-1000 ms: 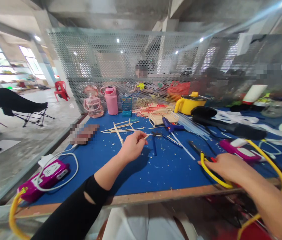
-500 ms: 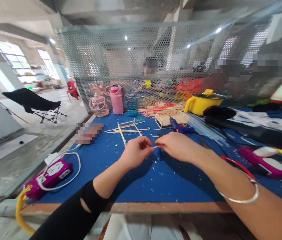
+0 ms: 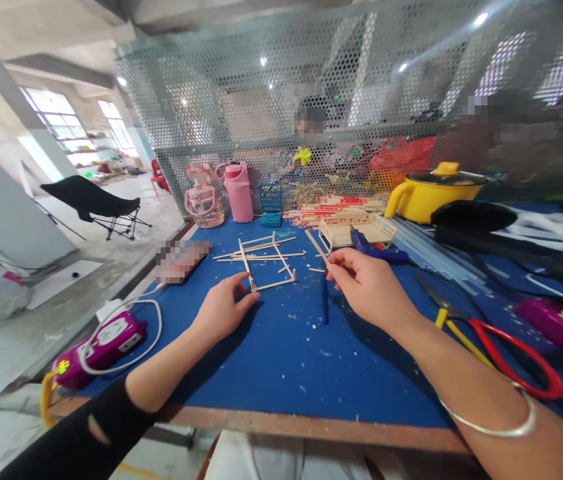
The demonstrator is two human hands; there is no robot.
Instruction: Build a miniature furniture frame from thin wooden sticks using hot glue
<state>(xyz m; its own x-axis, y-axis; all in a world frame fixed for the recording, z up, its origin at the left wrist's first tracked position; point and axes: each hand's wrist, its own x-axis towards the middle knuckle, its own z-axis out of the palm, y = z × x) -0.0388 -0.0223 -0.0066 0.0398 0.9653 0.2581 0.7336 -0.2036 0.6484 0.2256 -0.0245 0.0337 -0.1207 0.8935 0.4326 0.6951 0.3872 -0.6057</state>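
A square frame of thin wooden sticks (image 3: 274, 285) lies on the blue mat, with short upright pieces at its near corners. My left hand (image 3: 222, 305) is at its near left corner, thumb and forefinger on either side of the corner; whether they touch it is too small to tell. Pinched in my right hand (image 3: 364, 283) is a thin wooden stick (image 3: 315, 244) that points up and to the left. A dark blue pen-like tool (image 3: 325, 301) lies just below my right hand. Behind that hand is a blue glue gun (image 3: 374, 249), beside a small wooden tray-like structure (image 3: 356, 232).
Scissors with red handles (image 3: 516, 360) lie by my right forearm. Behind are a yellow pot (image 3: 436, 197), a pink bottle (image 3: 238, 193), a stick pile (image 3: 331, 210) and a mesh screen. A purple power strip (image 3: 101, 350) sits at left. A person is beyond the mesh.
My hands have moved apart. The left went left and down to the stick frame; the right moved right, its stick now raised. The view has shifted, showing the scissors and the whole frame.
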